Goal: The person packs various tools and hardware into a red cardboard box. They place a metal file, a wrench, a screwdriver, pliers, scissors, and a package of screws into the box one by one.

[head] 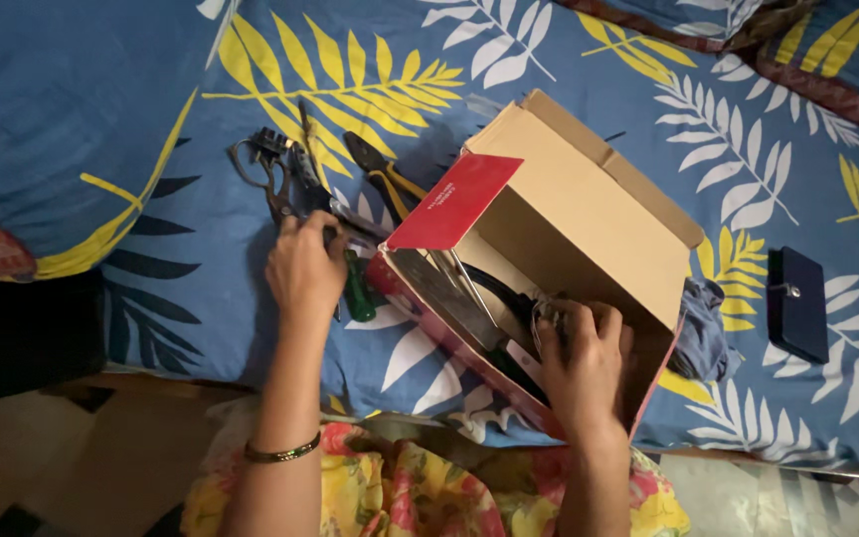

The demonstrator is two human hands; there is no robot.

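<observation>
Tools and open box on a leaf-print bedsheet (569, 60).

My left hand (302, 268) lies curled over the tool pile left of the cardboard box (589, 214), fingers closed around a dark tool beside the green-handled screwdriver (358, 288). Farther off: scissors (265, 174), then yellow-handled pliers (382, 174) to their right. My right hand (584, 363) sits inside the box, clenched on a shiny piece I cannot identify, among metal tools. The red flap (454, 202) stands up. At right: crumpled grey cloth (700, 333), dark blue case (797, 301). A bangle (282, 452) circles my left wrist.
</observation>
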